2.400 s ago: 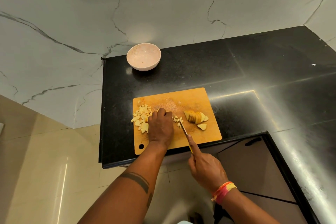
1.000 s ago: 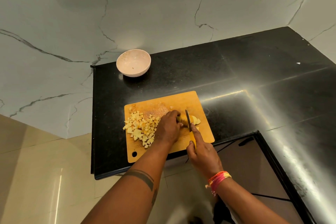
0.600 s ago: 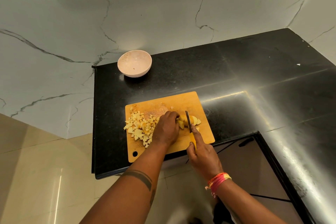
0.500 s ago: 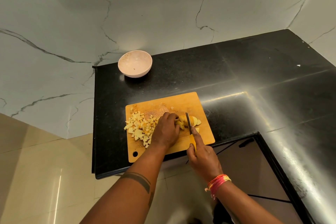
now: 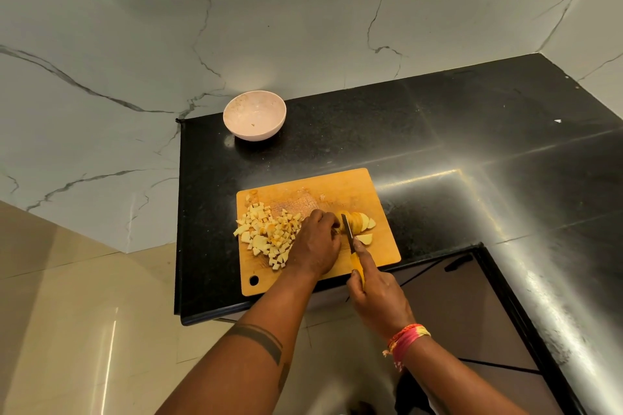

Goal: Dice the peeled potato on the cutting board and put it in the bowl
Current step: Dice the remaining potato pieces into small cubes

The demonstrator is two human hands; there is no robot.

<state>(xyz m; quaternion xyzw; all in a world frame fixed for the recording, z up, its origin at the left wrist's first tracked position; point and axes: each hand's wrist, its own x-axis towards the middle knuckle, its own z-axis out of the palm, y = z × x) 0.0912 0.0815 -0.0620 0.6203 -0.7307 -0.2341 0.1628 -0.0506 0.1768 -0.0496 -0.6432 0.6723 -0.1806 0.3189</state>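
Knife (image 5: 347, 229) sits between the two hands, blade running near-to-far across the cutting board (image 5: 344, 187), tip far, yellow handle near.

Right hand (image 5: 376, 293) is wrapped round the handle, index finger laid forward along the spine. It hangs off the near edge of the board, so the cut stroke goes away from the person.

Left hand (image 5: 317, 242) is just left of the blade, fingers curled down onto the cut end of the potato slices (image 5: 359, 222); fingertips are very close to the edge, and whether they touch it cannot be told.

The uncut slices fan out to the right of the blade, stack axis roughly left-right, so at right angles to the knife. One loose slice (image 5: 364, 238) lies just nearer, right of the blade.

Diced pile (image 5: 266, 234) is on the left part of the board, touching the left hand's outer side.

Bowl (image 5: 254, 114) is far-left on the black counter (image 5: 438, 131), well apart from the board, and looks to hold no potato yet.

Judgement: dicing is partly done and the rest sits right of the blade, so the left hand has to feed the stack leftward or the knife step right. The left hand is nearer both the pile and the bowl for the transfer. Main risk is the fingertips next to the blade.
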